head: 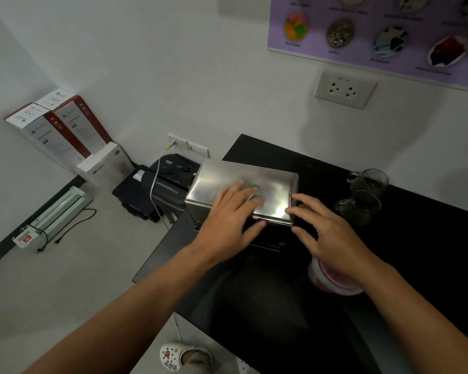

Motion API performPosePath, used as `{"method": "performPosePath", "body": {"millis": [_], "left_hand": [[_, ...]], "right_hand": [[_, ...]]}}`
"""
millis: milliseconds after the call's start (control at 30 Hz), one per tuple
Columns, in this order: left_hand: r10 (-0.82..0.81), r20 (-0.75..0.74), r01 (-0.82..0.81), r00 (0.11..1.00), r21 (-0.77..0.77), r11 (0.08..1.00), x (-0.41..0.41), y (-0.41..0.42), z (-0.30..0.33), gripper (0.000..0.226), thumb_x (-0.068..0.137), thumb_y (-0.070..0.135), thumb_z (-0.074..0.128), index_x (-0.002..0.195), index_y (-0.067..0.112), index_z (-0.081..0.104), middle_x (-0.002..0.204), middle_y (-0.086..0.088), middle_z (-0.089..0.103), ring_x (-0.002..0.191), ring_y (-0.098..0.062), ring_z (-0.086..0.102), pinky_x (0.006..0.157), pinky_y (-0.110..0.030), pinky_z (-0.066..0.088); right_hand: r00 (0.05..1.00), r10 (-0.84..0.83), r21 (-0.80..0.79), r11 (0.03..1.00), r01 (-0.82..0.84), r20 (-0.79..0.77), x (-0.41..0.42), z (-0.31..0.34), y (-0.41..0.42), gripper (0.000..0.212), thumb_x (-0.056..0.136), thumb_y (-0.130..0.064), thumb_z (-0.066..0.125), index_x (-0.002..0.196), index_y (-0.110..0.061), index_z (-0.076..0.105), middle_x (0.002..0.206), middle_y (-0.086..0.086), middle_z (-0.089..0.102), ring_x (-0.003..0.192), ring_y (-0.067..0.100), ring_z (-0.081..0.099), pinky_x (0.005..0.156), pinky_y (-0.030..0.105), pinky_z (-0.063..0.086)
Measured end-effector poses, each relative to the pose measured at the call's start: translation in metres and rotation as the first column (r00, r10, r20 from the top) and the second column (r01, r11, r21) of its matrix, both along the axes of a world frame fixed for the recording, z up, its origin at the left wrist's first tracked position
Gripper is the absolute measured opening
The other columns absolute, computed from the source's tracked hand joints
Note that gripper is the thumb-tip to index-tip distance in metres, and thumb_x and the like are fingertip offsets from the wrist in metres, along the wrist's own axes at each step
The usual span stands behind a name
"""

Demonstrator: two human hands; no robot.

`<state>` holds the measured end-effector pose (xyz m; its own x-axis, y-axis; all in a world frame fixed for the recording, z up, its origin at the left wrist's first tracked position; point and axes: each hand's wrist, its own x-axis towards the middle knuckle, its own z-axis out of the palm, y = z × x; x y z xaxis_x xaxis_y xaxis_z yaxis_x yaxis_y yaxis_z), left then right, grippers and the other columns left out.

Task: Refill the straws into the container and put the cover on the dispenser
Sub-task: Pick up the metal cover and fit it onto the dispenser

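A stainless steel straw dispenser stands at the left end of the black counter (268,306), its shiny metal cover (227,175) sitting on top. My left hand (231,218) lies flat on the cover's near part, fingers spread, thumb hanging over the front edge. My right hand (326,229) hovers at the cover's near right corner, its fingertips touching or nearly touching the edge. The dispenser's dark front (270,242) shows below the cover between my hands. No straws are in sight.
Two glass mugs (366,195) stand to the right of the dispenser. A pink and white tub (333,279) sits under my right wrist. On the floor to the left are a black paper shredder (168,184), boxes (60,130) and a laminator (57,211).
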<state>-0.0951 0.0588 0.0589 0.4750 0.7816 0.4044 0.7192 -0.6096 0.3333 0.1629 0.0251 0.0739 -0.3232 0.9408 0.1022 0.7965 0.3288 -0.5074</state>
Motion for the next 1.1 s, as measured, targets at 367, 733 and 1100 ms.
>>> {"method": "performPosePath", "body": {"millis": [367, 733, 1100], "left_hand": [[-0.002, -0.013, 0.002, 1.0, 0.043, 0.999, 0.017, 0.003, -0.009, 0.043, 0.085, 0.018, 0.087, 0.125, 0.01, 0.073, 0.139, -0.014, 0.067, 0.14, -0.038, 0.054, 0.116, -0.059, 0.04], [0.001, -0.002, -0.001, 1.0, 0.088, 0.996, 0.016, 0.006, -0.017, 0.041, 0.085, 0.018, 0.086, 0.124, 0.011, 0.074, 0.139, -0.013, 0.068, 0.14, -0.037, 0.054, 0.116, -0.058, 0.041], [-0.022, 0.036, 0.02, 0.999, 0.061, 0.998, 0.014, 0.008, -0.026, 0.038, 0.09, 0.024, 0.081, 0.126, 0.015, 0.072, 0.141, -0.01, 0.065, 0.143, -0.032, 0.051, 0.119, -0.054, 0.037]], "right_hand": [[0.995, -0.029, 0.082, 0.996, 0.037, -0.093, -0.004, -0.015, -0.005, 0.038, 0.095, -0.011, 0.073, 0.132, -0.014, 0.067, 0.151, 0.0, 0.051, 0.126, 0.006, 0.052, 0.093, -0.002, 0.033], [0.995, -0.024, 0.085, 0.996, 0.033, -0.1, -0.005, -0.016, -0.004, 0.034, 0.094, -0.011, 0.072, 0.129, -0.014, 0.069, 0.149, 0.0, 0.054, 0.117, 0.01, 0.061, 0.089, 0.004, 0.04], [0.998, -0.056, 0.018, 0.998, 0.056, -0.037, -0.01, -0.004, -0.009, 0.04, 0.098, -0.021, 0.069, 0.137, -0.016, 0.066, 0.155, 0.001, 0.05, 0.122, 0.023, 0.063, 0.094, 0.041, 0.055]]}}
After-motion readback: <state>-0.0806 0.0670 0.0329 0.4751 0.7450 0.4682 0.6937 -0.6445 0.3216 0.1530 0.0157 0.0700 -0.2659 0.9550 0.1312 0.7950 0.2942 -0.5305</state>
